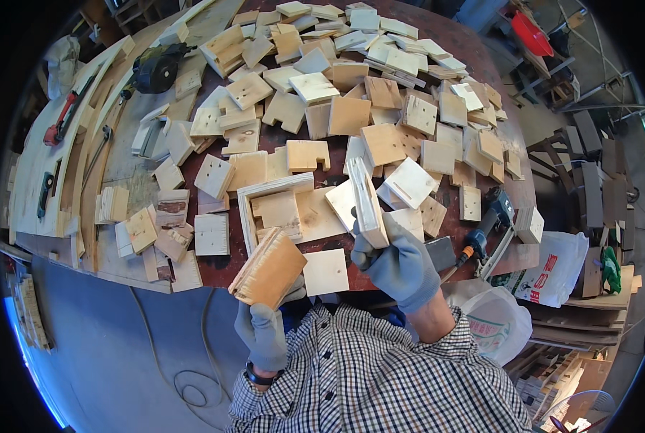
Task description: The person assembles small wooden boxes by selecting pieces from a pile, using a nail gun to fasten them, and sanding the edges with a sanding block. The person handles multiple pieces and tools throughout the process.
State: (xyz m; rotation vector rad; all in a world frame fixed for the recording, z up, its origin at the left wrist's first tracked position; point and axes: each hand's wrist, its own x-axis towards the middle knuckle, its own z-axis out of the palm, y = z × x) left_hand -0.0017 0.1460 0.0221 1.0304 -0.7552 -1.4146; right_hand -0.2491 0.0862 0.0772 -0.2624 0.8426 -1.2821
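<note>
My left hand (263, 338), in a grey glove, is closed around a thick wooden block (270, 270) with a rough, bark-like edge, tilted at the table's near edge. To its right, my gloved right hand (403, 268) grips a thin wooden board (366, 206), held up with its layered edge facing me. Between and beyond the hands lies an open-sided wooden frame (247, 220), with a notched wooden piece (278, 215) inside it. A square wooden piece (325, 272) lies flat at the table edge between my hands.
Many wooden blocks (350, 115) are heaped across the dark red table (438, 18). A blue and black power tool (499, 209) lies at the right, a black tool (158, 68) at the far left. White plastic bags (497, 317) hang at the right edge. A hose (190, 390) curls on the floor.
</note>
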